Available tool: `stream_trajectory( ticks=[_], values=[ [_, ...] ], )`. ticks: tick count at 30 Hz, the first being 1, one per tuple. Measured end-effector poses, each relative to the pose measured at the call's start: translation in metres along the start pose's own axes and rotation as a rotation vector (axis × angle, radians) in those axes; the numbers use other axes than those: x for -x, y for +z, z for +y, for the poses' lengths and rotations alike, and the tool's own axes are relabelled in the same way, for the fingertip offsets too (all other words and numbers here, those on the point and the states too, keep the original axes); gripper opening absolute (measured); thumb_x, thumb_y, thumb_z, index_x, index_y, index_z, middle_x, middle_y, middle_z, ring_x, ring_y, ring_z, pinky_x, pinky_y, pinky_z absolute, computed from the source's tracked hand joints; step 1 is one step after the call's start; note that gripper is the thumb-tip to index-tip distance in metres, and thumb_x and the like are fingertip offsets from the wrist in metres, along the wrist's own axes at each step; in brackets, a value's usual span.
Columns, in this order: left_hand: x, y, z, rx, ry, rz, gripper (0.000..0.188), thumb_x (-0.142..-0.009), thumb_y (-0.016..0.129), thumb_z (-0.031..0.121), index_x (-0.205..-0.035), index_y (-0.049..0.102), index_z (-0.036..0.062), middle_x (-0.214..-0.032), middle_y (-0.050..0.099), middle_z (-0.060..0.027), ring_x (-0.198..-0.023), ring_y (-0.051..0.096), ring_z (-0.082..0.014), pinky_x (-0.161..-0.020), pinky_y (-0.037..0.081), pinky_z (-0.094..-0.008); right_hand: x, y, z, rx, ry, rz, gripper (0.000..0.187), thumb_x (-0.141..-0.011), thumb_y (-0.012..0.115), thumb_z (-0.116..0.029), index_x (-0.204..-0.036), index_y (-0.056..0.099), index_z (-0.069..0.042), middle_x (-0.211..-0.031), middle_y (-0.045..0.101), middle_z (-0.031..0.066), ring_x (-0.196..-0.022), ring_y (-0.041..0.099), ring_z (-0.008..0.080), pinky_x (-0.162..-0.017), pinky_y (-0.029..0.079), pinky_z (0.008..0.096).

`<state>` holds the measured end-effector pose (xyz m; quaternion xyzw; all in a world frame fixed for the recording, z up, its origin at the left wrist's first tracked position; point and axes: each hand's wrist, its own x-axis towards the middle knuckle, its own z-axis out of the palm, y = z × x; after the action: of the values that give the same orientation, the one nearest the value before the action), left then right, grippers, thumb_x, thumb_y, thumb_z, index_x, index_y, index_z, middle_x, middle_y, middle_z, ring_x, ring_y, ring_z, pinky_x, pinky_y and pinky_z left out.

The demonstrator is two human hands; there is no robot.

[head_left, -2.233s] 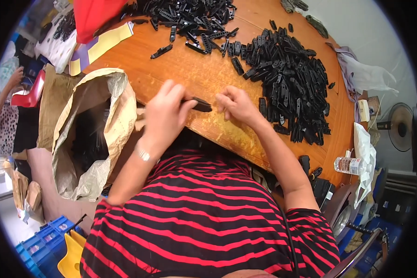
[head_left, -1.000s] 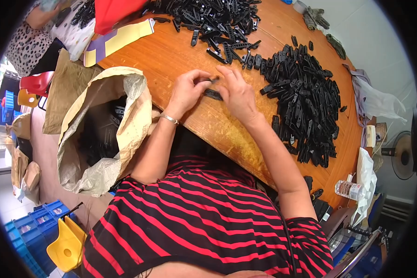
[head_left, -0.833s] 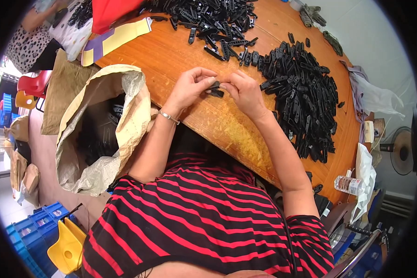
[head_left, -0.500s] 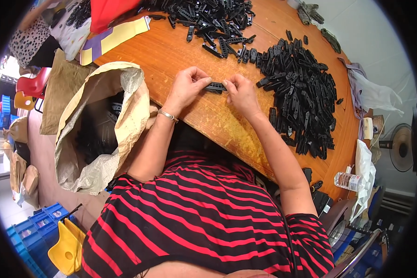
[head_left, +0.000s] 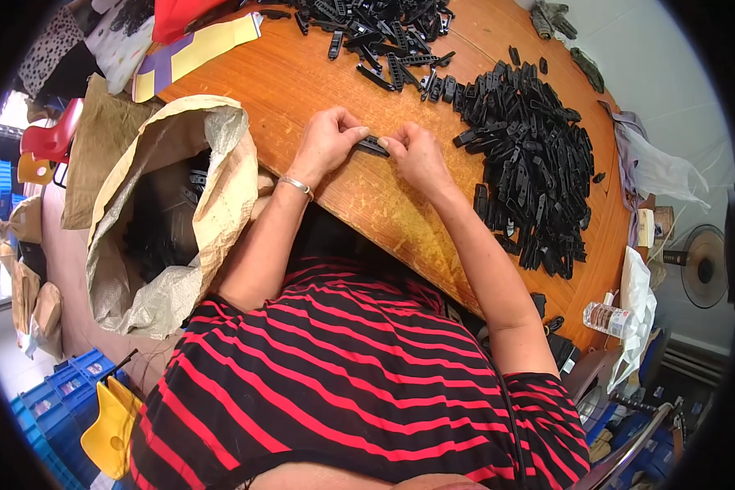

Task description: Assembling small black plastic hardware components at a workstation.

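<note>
Between my two hands is a small, long black plastic part (head_left: 372,145), held over the wooden table (head_left: 400,204). My left hand (head_left: 328,145) pinches its left end with thumb and fingers. At the other end, the thumb and forefinger of my right hand (head_left: 419,159) press on the part. To the right of my right hand lies a big pile of similar black parts (head_left: 535,163). A looser heap of black parts (head_left: 384,41) spreads beyond my hands. Left of my left forearm gapes a tan sack (head_left: 229,212) with black parts inside.
A yellow and purple strip (head_left: 208,53) lies near the table's far left edge, beside a red item (head_left: 180,18). At right are a plastic bottle (head_left: 608,319), a white bag (head_left: 637,302) and a fan (head_left: 702,265). Blue crates (head_left: 69,392) stand on the floor at lower left.
The black part has turned and now slants down to the right, showing a narrower face. Both hands keep their hold, and the view has shifted slightly.
</note>
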<state>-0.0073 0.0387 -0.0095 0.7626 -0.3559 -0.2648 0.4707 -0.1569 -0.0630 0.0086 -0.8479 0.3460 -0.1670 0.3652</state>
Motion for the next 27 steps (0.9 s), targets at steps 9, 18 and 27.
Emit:
stream_trajectory(
  ticks=[9, 18, 27],
  values=[
    [0.0, 0.005, 0.001, -0.248, 0.128, 0.06, 0.022, -0.079, 0.075, 0.017, -0.08, 0.06, 0.0023, -0.074, 0.062, -0.0098, -0.069, 0.059, -0.0219, -0.064, 0.048, -0.0339, -0.008, -0.005, -0.006, 0.237, 0.02, -0.081, 0.033, -0.083, 0.073, -0.03, -0.079, 0.059, -0.001, -0.073, 0.065, 0.0178, -0.071, 0.063, 0.0348, -0.065, 0.048, 0.0432],
    [0.046, 0.003, 0.019, -0.258, 0.317, 0.14, 0.017, -0.077, 0.074, 0.013, -0.079, 0.059, 0.0035, -0.077, 0.058, -0.0127, -0.073, 0.059, -0.0297, -0.065, 0.047, -0.0391, 0.036, -0.004, 0.015, 0.001, -0.114, 0.089, 0.03, -0.08, 0.075, -0.028, -0.079, 0.062, -0.001, -0.072, 0.064, 0.0154, -0.065, 0.062, 0.029, -0.06, 0.047, 0.0394],
    [0.17, -0.139, 0.101, -0.595, 0.71, 0.741, 0.014, -0.08, 0.072, -0.002, -0.088, 0.062, 0.0003, -0.088, 0.058, -0.0095, -0.075, 0.056, -0.021, -0.062, 0.047, -0.0297, 0.105, -0.077, 0.057, 0.499, -0.051, 0.29, 0.026, -0.081, 0.073, -0.022, -0.097, 0.062, -0.005, -0.09, 0.061, 0.0107, -0.074, 0.064, 0.0303, -0.063, 0.051, 0.0393]
  ],
)
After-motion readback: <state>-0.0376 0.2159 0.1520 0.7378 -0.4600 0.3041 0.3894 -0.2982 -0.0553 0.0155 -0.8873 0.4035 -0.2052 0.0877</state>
